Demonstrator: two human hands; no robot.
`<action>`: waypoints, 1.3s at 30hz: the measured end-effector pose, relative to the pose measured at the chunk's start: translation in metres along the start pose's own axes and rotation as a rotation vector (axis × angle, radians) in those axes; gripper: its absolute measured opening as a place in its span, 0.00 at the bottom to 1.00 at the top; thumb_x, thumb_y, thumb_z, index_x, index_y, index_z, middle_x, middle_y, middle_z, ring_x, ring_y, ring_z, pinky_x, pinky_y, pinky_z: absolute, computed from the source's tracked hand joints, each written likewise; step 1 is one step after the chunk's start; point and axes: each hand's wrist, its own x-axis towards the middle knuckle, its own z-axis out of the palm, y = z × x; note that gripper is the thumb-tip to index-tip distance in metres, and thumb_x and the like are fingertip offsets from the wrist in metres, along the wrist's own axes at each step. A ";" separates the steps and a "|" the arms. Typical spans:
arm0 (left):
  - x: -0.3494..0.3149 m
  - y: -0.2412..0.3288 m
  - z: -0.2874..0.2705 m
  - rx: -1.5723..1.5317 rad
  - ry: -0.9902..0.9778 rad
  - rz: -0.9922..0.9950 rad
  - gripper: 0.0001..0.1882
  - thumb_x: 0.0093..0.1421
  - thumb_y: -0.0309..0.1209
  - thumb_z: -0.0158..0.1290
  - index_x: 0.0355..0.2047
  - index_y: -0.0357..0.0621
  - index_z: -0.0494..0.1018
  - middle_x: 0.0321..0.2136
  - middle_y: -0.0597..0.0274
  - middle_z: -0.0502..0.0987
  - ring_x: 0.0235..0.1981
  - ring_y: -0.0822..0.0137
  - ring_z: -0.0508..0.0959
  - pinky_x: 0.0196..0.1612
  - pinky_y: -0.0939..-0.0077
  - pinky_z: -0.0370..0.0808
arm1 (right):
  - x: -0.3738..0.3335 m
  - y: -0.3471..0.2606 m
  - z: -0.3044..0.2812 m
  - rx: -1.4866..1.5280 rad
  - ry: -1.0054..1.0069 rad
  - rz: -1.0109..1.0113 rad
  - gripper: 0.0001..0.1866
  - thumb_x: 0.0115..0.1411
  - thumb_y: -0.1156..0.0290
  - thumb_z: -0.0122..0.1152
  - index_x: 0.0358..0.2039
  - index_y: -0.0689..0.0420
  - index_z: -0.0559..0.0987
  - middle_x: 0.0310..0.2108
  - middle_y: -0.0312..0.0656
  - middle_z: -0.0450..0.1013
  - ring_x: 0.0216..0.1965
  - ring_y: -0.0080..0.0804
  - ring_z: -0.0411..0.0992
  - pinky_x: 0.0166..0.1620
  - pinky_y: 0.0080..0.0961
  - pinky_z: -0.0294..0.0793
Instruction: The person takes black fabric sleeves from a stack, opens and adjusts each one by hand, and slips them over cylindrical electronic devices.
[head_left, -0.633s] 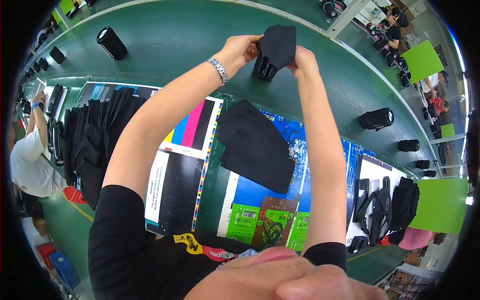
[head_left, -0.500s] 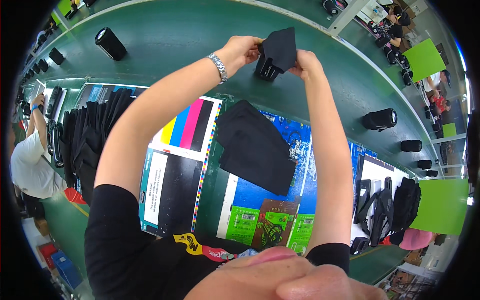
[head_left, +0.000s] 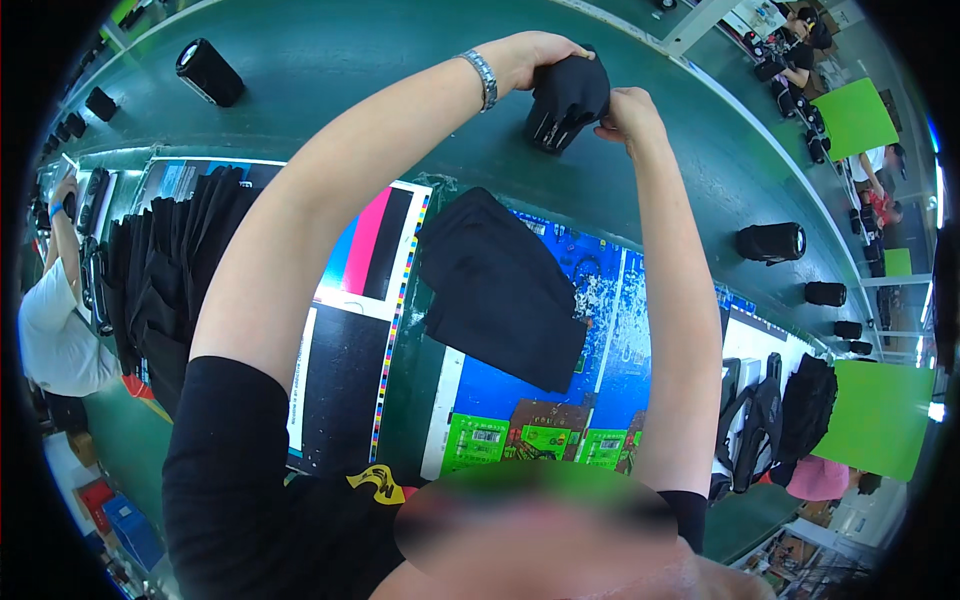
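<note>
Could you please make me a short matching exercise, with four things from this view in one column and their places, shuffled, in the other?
Things
1. Silver wristband
2. Flat black cloth
3. Handled black cloth
4. Blue bin

Places
A. Partly over a blue printed sheet
B. Next to a red bin, lower left
C. Over the upper part of a dark cylinder
D. Around the wrist of the left hand

Pairs: 1-D, 2-A, 3-C, 4-B

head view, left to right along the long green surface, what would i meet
small black cylinders, larger black cylinder, silver wristband, held black cloth, right hand, another black cylinder, distant black cylinders
</note>
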 end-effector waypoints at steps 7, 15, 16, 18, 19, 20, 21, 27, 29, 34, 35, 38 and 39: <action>0.087 -0.103 -0.040 0.587 0.139 0.362 0.11 0.61 0.40 0.50 0.33 0.51 0.79 0.48 0.64 0.74 0.50 0.61 0.72 0.51 0.55 0.68 | 0.012 0.041 0.009 0.053 0.027 0.037 0.08 0.54 0.71 0.55 0.24 0.62 0.78 0.19 0.37 0.69 0.19 0.25 0.70 0.26 0.23 0.79; 0.109 -0.153 -0.037 0.188 0.318 0.944 0.14 0.61 0.45 0.47 0.37 0.59 0.80 0.55 0.66 0.69 0.63 0.55 0.59 0.63 0.39 0.38 | 0.026 0.071 0.020 -0.166 0.135 0.005 0.10 0.53 0.73 0.53 0.26 0.65 0.80 0.20 0.44 0.76 0.16 0.31 0.77 0.24 0.21 0.78; 0.096 -0.144 -0.015 0.589 0.490 0.853 0.18 0.63 0.46 0.42 0.38 0.55 0.79 0.51 0.59 0.71 0.59 0.53 0.63 0.62 0.40 0.46 | 0.026 0.081 0.010 -0.117 0.128 0.066 0.09 0.53 0.73 0.53 0.26 0.65 0.80 0.20 0.43 0.76 0.16 0.31 0.76 0.24 0.21 0.78; 0.067 -0.108 0.014 0.994 0.648 0.754 0.22 0.65 0.48 0.37 0.39 0.51 0.78 0.48 0.52 0.74 0.56 0.51 0.68 0.61 0.42 0.53 | 0.022 0.085 0.001 -0.050 0.137 0.128 0.09 0.52 0.73 0.53 0.25 0.63 0.80 0.17 0.42 0.74 0.16 0.30 0.76 0.26 0.23 0.77; 0.047 -0.084 0.025 0.526 0.446 0.744 0.23 0.65 0.49 0.39 0.39 0.46 0.77 0.45 0.55 0.75 0.50 0.57 0.71 0.55 0.53 0.59 | 0.020 0.086 -0.001 -0.044 0.146 0.132 0.09 0.52 0.73 0.53 0.25 0.63 0.80 0.17 0.42 0.74 0.16 0.30 0.76 0.26 0.23 0.77; 0.027 -0.066 0.034 0.067 0.243 0.697 0.24 0.65 0.50 0.41 0.39 0.42 0.76 0.41 0.57 0.77 0.44 0.63 0.74 0.50 0.64 0.66 | 0.019 0.085 0.000 -0.013 0.181 0.121 0.09 0.53 0.74 0.53 0.27 0.63 0.80 0.20 0.42 0.75 0.19 0.31 0.77 0.26 0.23 0.77; 0.009 -0.060 0.039 -0.386 0.044 0.623 0.26 0.65 0.51 0.44 0.39 0.37 0.75 0.38 0.59 0.79 0.38 0.69 0.77 0.44 0.76 0.72 | 0.017 0.084 0.004 0.014 0.207 0.106 0.09 0.54 0.74 0.52 0.29 0.62 0.80 0.22 0.42 0.76 0.21 0.31 0.78 0.26 0.23 0.77; -0.023 -0.049 0.050 -0.944 -0.137 0.275 0.32 0.64 0.57 0.35 0.35 0.39 0.75 0.27 0.54 0.79 0.28 0.59 0.79 0.37 0.65 0.78 | -0.030 0.066 0.039 0.656 0.175 -0.336 0.16 0.66 0.63 0.41 0.45 0.57 0.74 0.34 0.42 0.77 0.33 0.30 0.76 0.25 0.32 0.80; -0.050 -0.036 0.054 -1.085 -0.227 0.274 0.32 0.64 0.55 0.32 0.34 0.38 0.75 0.26 0.50 0.78 0.27 0.53 0.79 0.37 0.61 0.79 | -0.071 0.044 0.046 0.903 0.084 -0.345 0.21 0.67 0.57 0.34 0.47 0.56 0.72 0.35 0.43 0.77 0.34 0.33 0.77 0.24 0.33 0.80; -0.084 -0.017 0.060 -0.947 -0.292 0.201 0.31 0.64 0.53 0.31 0.32 0.39 0.74 0.25 0.49 0.78 0.27 0.52 0.78 0.35 0.58 0.79 | -0.107 0.025 0.033 0.961 -0.126 -0.192 0.29 0.67 0.51 0.23 0.46 0.58 0.71 0.31 0.48 0.76 0.22 0.43 0.76 0.21 0.35 0.78; -0.093 -0.012 0.064 -0.925 -0.287 0.178 0.31 0.64 0.53 0.30 0.32 0.40 0.74 0.24 0.48 0.78 0.27 0.51 0.78 0.35 0.58 0.79 | -0.109 0.025 0.029 0.965 -0.119 -0.197 0.29 0.67 0.51 0.23 0.46 0.58 0.71 0.31 0.48 0.76 0.22 0.43 0.76 0.21 0.35 0.78; -0.108 -0.016 0.069 -0.827 -0.223 0.253 0.27 0.65 0.48 0.32 0.36 0.39 0.75 0.31 0.46 0.77 0.34 0.53 0.77 0.42 0.56 0.74 | -0.121 0.019 0.026 0.911 -0.193 -0.122 0.31 0.67 0.49 0.21 0.46 0.57 0.71 0.30 0.48 0.76 0.23 0.43 0.76 0.23 0.37 0.78; -0.109 -0.017 0.068 -0.729 -0.155 0.265 0.31 0.66 0.50 0.25 0.41 0.40 0.74 0.40 0.40 0.76 0.44 0.48 0.76 0.51 0.48 0.70 | -0.125 0.015 0.028 0.941 -0.155 -0.059 0.32 0.67 0.47 0.21 0.46 0.57 0.71 0.30 0.48 0.76 0.25 0.42 0.76 0.25 0.38 0.78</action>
